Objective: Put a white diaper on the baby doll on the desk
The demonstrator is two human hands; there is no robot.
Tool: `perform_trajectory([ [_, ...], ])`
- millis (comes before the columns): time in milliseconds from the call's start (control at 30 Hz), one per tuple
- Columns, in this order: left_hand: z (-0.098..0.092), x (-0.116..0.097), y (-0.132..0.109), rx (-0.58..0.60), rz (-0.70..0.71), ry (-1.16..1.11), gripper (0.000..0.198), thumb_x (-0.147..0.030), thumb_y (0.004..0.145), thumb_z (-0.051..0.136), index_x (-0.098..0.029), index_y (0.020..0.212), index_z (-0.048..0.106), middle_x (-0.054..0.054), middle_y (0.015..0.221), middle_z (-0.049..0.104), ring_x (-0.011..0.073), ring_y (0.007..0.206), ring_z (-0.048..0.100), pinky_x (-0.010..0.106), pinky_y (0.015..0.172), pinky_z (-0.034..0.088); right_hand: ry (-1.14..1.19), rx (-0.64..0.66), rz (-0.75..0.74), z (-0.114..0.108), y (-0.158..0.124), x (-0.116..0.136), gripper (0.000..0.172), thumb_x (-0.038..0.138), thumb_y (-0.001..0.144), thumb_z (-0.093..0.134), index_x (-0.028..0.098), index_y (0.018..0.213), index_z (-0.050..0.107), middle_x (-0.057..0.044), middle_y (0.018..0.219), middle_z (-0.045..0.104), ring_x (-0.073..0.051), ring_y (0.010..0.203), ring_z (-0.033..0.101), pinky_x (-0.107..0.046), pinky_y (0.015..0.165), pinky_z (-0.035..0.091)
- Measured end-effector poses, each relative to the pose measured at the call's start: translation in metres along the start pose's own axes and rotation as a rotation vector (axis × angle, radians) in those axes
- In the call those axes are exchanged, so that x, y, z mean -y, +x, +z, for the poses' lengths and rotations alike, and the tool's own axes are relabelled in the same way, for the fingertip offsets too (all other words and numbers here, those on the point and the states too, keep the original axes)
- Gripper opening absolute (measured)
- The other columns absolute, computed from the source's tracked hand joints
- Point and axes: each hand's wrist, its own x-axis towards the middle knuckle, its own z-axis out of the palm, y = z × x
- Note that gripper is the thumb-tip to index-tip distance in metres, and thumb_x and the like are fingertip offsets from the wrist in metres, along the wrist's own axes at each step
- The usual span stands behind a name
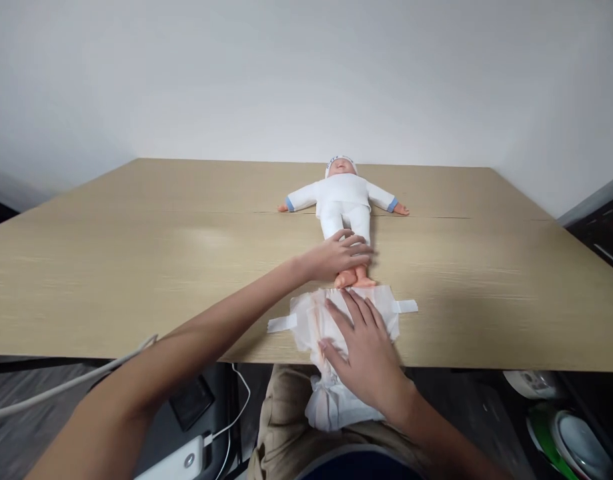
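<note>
A baby doll (343, 190) in a white suit with blue cuffs lies on its back on the table, arms spread, head at the far side. My left hand (339, 257) is wrapped over its lower legs, just above the bare feet (353, 277). Below those feet a white diaper (306, 320) is spread out, with its two side tabs stretched left and right. Its near end hangs over the table edge onto my lap. My right hand (363, 347) presses flat on the diaper with fingers spread, holding nothing.
The wooden table (136, 267) reaches back to a pale wall. Beneath its front edge at left are a white power bank (179, 460) with a cable and a dark phone-like object (191, 403). Dishes or containers (581, 440) stand on a dark shelf at lower right.
</note>
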Motion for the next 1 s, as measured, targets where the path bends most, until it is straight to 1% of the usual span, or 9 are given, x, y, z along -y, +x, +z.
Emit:
perform_trajectory([
  [67,0.001,0.001,0.001,0.001,0.031,0.039,0.037,-0.014,0.100,0.056,-0.026,0.129,0.075,0.011,0.160,0.068,0.0352,0.145,0.058,0.051,0.125,0.030,0.007,0.004,0.015,0.000,0.000,0.001,0.064,0.049,0.111,0.060,0.028,0.171,0.051,-0.010,0.183,0.040,-0.035,0.168,0.038,-0.061,0.138,0.034],
  [167,-0.008,0.000,0.003,-0.023,0.046,-0.020,0.037,-0.021,0.098,0.059,-0.026,0.131,0.075,0.010,0.156,0.071,0.0365,0.140,0.059,0.052,0.123,0.029,0.001,0.024,0.024,-0.002,0.003,-0.001,0.061,0.044,0.114,0.055,0.028,0.172,0.050,-0.008,0.185,0.035,-0.033,0.171,0.033,-0.060,0.139,0.032],
  [267,-0.032,0.001,0.006,-0.043,0.013,-0.134,0.038,-0.029,0.093,0.065,-0.027,0.130,0.075,0.009,0.150,0.074,0.0383,0.136,0.058,0.054,0.121,0.030,-0.004,0.071,0.005,-0.006,0.013,-0.008,0.060,0.041,0.116,0.050,0.029,0.174,0.046,-0.007,0.186,0.032,-0.032,0.172,0.031,-0.062,0.139,0.031],
  [367,-0.063,0.005,0.013,-0.061,-0.011,-0.265,0.037,-0.029,0.097,0.059,-0.026,0.131,0.074,0.008,0.142,0.077,0.0368,0.134,0.058,0.052,0.118,0.035,-0.001,0.117,-0.011,-0.008,0.029,-0.022,0.059,0.037,0.117,0.045,0.029,0.175,0.044,-0.006,0.186,0.032,-0.031,0.173,0.029,-0.063,0.139,0.031],
  [467,-0.090,0.014,0.021,-0.105,0.016,-0.376,0.038,-0.021,0.094,0.059,-0.025,0.129,0.076,0.005,0.135,0.079,0.0320,0.130,0.064,0.048,0.119,0.040,-0.021,0.148,-0.035,-0.008,0.054,-0.038,0.058,0.033,0.118,0.040,0.028,0.176,0.043,-0.007,0.187,0.031,-0.028,0.174,0.026,-0.060,0.141,0.028],
  [567,-0.107,0.023,0.029,-0.168,0.016,-0.396,0.038,-0.020,0.090,0.066,-0.023,0.126,0.076,0.004,0.128,0.079,0.0303,0.125,0.066,0.047,0.113,0.046,-0.065,0.165,-0.041,-0.006,0.087,-0.054,0.059,0.034,0.118,0.037,0.025,0.176,0.042,-0.009,0.186,0.032,-0.028,0.174,0.026,-0.059,0.142,0.025],
  [733,-0.117,0.034,0.031,-0.249,0.036,-0.426,0.036,-0.026,0.091,0.074,-0.022,0.126,0.077,0.006,0.118,0.080,0.0276,0.113,0.071,0.044,0.103,0.054,-0.139,0.153,0.009,0.001,0.148,-0.072,0.059,0.036,0.117,0.037,0.019,0.173,0.046,-0.014,0.180,0.044,-0.032,0.169,0.036,-0.059,0.140,0.025],
  [867,-0.120,0.039,0.026,-0.282,0.000,-0.434,0.038,-0.025,0.096,0.077,-0.020,0.133,0.074,0.006,0.130,0.079,0.0263,0.119,0.070,0.045,0.111,0.054,-0.168,0.102,-0.041,0.010,0.182,-0.086,0.057,0.036,0.116,0.039,0.015,0.167,0.054,-0.019,0.172,0.052,-0.038,0.161,0.043,-0.060,0.136,0.030],
  [1000,-0.125,0.042,0.023,-0.322,-0.013,-0.452,0.035,-0.032,0.095,0.083,-0.025,0.129,0.077,0.004,0.132,0.079,0.0299,0.129,0.069,0.048,0.116,0.054,-0.176,0.096,-0.066,0.021,0.211,-0.099,0.047,0.033,0.114,0.042,0.014,0.148,0.068,-0.022,0.156,0.065,-0.043,0.153,0.049,-0.065,0.132,0.033],
])
